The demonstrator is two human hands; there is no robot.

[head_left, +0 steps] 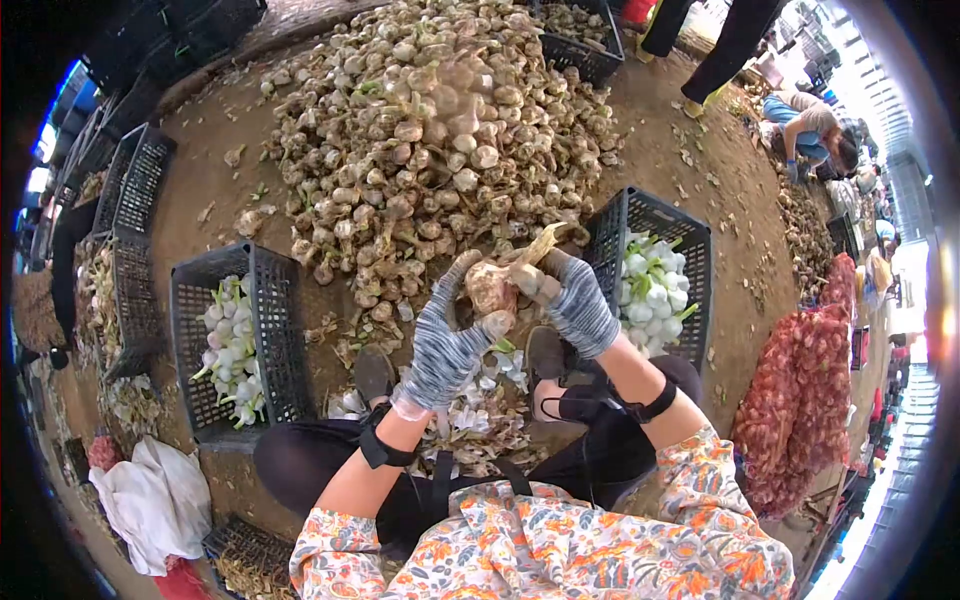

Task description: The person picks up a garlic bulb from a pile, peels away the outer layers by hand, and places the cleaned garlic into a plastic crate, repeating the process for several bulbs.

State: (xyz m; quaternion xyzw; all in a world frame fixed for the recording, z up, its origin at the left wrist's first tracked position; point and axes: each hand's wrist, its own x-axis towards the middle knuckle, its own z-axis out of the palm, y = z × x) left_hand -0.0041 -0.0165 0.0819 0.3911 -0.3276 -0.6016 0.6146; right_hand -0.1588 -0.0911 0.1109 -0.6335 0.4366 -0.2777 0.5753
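Observation:
My left hand, in a grey striped glove, has its fingers wrapped round the left side of a garlic bulb with brownish-pink skin. My right hand, gloved alike, is closed on the bulb's dry stalk at its upper right. Beyond both hands rises a large heap of unpeeled garlic. Black crates with white peeled garlic stand on either side: the left crate and the right crate. Loose white skins lie between my feet, below the hands.
Red net sacks of garlic stand at the right. A crouching person and a standing person's legs are at the upper right. More crates line the left side, with a white sack below. Another crate stands behind the heap.

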